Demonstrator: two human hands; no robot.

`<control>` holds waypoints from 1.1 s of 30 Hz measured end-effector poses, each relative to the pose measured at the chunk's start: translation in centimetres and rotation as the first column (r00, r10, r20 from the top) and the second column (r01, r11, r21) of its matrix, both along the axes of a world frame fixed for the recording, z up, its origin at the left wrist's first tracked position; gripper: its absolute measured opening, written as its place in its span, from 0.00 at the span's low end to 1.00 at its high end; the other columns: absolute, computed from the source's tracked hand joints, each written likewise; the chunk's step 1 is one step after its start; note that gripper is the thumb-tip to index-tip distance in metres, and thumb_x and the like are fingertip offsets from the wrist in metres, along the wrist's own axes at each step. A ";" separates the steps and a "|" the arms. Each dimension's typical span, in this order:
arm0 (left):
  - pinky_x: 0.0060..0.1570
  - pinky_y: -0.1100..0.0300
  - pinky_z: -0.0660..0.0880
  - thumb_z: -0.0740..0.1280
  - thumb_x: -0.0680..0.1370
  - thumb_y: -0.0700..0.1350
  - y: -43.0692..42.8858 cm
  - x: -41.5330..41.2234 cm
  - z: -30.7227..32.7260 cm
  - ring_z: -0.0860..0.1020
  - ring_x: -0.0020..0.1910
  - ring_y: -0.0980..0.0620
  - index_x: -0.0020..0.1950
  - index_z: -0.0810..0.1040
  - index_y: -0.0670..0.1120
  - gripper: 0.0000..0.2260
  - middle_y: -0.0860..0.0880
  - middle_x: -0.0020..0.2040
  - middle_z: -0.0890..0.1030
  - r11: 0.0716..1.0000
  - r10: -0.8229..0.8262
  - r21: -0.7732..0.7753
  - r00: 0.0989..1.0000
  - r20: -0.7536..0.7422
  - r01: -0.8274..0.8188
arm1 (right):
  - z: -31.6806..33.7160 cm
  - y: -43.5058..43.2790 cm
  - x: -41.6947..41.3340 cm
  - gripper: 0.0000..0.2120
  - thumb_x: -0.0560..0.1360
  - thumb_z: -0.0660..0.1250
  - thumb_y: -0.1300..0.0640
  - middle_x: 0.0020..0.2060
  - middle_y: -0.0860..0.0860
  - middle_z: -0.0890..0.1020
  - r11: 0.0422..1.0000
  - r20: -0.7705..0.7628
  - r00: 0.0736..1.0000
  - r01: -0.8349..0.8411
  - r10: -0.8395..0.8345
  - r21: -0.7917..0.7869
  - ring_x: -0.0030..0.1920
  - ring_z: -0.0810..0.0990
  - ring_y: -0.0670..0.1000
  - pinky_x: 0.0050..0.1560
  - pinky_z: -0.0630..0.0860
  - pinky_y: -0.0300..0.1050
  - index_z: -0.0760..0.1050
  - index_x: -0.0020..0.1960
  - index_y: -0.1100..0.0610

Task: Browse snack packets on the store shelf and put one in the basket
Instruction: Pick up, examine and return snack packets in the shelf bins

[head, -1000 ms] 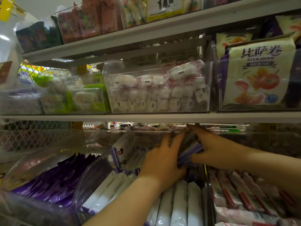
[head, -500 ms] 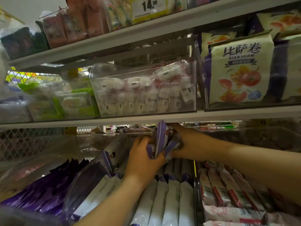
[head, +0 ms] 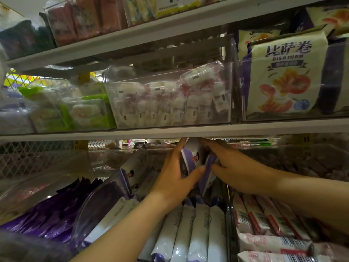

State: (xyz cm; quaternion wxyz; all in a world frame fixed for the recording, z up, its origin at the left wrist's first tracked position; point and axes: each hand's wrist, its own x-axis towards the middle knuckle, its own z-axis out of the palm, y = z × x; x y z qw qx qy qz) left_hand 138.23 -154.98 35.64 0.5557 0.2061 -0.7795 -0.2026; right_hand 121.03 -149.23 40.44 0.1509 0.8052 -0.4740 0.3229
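Head cam: both hands deep in the clear bin, up under the shelf edge (head: 188, 132). Left hand (head: 175, 178) is cupped round a small bunch of purple-and-white snack packets (head: 190, 157), fingers (head: 180, 148) up the left side, thumb across the front, so it's gripping them upright. Right hand (head: 232, 167) presses on the same bunch from the right w/ fingers partly spread; looks like steadying or parting, not a full grip, can't tell for sure. Packets sit between the two hands, touching both. More white packets (head: 190, 233) lie flat just below the left wrist. Task status, my read: browsing only. No single packet picked out yet, no basket in view, so choosing, pulling out & dropping in basket all remain.
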 end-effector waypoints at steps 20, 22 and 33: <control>0.63 0.63 0.67 0.75 0.71 0.45 -0.9 0.7 -1.6 0.66 0.70 0.57 0.75 0.53 0.59 0.40 0.55 0.69 0.68 0.991 0.113 0.055 0.975 0.192 -0.126 | 1.2 1.9 0.5 0.25 0.73 0.66 0.53 0.69 0.47 0.69 0.995 -0.175 0.984 0.045 -0.030 0.084 0.66 0.64 0.42 0.63 0.60 0.28 0.69 0.69 0.49; 0.57 0.65 0.66 0.72 0.73 0.52 -0.8 0.5 -1.7 0.68 0.69 0.53 0.75 0.58 0.51 0.34 0.52 0.67 0.66 0.961 0.267 -0.011 0.918 0.292 -0.276 | 1.8 2.1 0.9 0.19 0.72 0.67 0.49 0.60 0.49 0.77 0.990 -0.217 0.974 0.086 -0.060 0.113 0.58 0.73 0.47 0.60 0.70 0.41 0.75 0.62 0.50; 0.62 0.56 0.72 0.66 0.75 0.43 0.8 5.5 0.3 0.75 0.64 0.51 0.68 0.73 0.52 0.21 0.50 0.65 0.77 0.945 0.326 -0.162 0.828 0.457 -0.282 | 2.7 0.0 3.6 0.19 0.77 0.61 0.43 0.64 0.45 0.75 0.969 -0.425 0.902 0.029 0.081 0.247 0.62 0.74 0.48 0.65 0.71 0.48 0.71 0.66 0.43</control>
